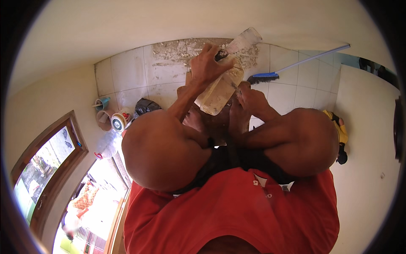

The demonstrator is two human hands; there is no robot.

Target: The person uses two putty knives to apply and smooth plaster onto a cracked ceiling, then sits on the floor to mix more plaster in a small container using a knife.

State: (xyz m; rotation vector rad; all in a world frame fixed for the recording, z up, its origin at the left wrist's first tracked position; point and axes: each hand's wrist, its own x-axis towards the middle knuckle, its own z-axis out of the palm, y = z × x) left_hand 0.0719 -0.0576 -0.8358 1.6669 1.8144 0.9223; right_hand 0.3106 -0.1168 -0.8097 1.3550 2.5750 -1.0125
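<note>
My left hand (205, 63) is closed round the dark handle of a wide scraper (244, 39), its pale, dirty blade angled up to the right over a translucent plastic container (213, 96). My right hand (251, 99) is at the container's right side, fingers curled at its edge by a narrow dark piece I cannot make out. The container is tilted between my bare knees, above my feet. Pale rubble and dust (170, 51) lie on the tiles along the wall beyond.
A blue broom (264, 77) rests at the right. Buckets (102, 119) and a black bag (146, 106) stand at the left, near a window and bright doorway with a blurred person (72, 224). Another person in yellow (342, 133) is low at the right, behind my knee.
</note>
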